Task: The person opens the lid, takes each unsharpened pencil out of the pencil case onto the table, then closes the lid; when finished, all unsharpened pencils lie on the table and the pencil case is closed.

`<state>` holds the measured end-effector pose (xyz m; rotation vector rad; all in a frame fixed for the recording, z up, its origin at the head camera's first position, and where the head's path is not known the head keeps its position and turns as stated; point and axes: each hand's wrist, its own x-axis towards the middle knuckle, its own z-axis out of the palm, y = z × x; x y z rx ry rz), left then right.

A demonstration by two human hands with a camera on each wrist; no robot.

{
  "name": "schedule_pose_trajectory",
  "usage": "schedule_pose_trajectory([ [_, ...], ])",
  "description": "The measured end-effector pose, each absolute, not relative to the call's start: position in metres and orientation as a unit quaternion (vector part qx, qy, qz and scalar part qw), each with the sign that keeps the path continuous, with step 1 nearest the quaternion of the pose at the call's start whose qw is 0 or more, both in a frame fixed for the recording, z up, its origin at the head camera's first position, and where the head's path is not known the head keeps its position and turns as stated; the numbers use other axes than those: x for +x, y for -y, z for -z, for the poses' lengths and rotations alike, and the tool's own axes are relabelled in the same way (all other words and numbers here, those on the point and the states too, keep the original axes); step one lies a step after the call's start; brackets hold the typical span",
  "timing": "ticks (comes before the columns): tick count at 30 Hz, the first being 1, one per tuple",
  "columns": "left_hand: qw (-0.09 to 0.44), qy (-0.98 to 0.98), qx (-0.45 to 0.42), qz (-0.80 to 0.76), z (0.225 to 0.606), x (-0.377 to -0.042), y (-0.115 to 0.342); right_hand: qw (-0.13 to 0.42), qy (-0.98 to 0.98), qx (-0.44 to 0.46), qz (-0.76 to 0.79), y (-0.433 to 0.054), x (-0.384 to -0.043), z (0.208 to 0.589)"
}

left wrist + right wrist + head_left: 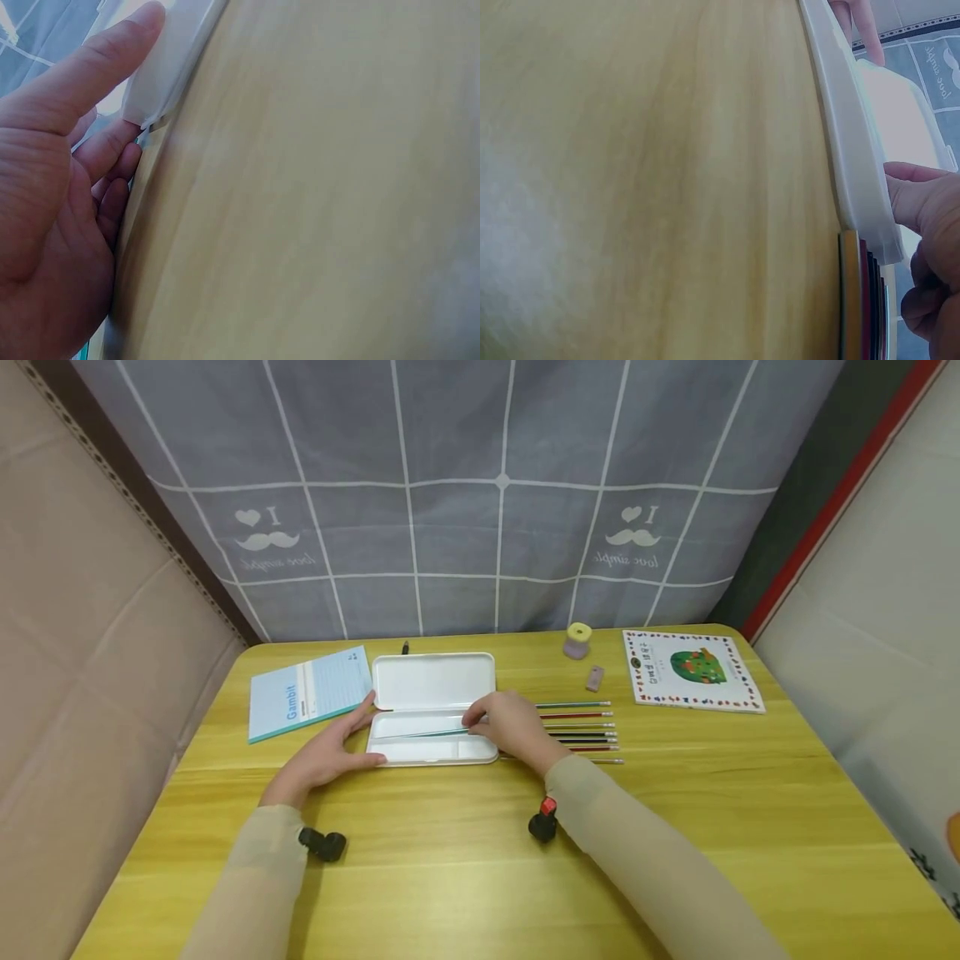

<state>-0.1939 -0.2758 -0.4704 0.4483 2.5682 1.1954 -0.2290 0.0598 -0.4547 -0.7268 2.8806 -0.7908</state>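
Observation:
A white pencil case (433, 681) lies open on the table, its lid folded back. My left hand (330, 756) spreads along its left end, with the thumb at the front corner and the fingers toward the hinge. In the left wrist view, that thumb (112, 56) reaches over the case's rim. Over the right part of the tray, my right hand (512, 727) pinches one end of a teal pencil (431, 733), which slants across the inside. The right wrist view shows the right hand (937, 240) at the case wall (847, 127); the pencil is hidden there.
Several pencils (573, 704) lie side by side right of the case. Behind them are an eraser (595, 678) and a small yellow and purple object (577, 641). A blue notebook (311, 693) lies left, a picture book (697, 668) right. A small black item (406, 647) sits behind the lid.

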Motion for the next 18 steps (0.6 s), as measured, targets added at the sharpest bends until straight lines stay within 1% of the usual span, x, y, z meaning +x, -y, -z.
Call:
schedule_pose_trajectory([
  [7, 0.136, -0.889, 0.152, -0.411, 0.47, -0.193, 0.277, 0.039, -0.927, -0.247, 0.281, -0.063, -0.23, 0.456],
  [15, 0.134, -0.888, 0.156, -0.41, 0.471, -0.194, 0.277, 0.007, -0.896, -0.271, 0.353, -0.076, -0.228, 0.457],
  [18, 0.134, -0.889, 0.155, -0.41, 0.471, -0.193, 0.277, 0.003, -0.882, -0.274, 0.383, -0.084, -0.226, 0.458],
])
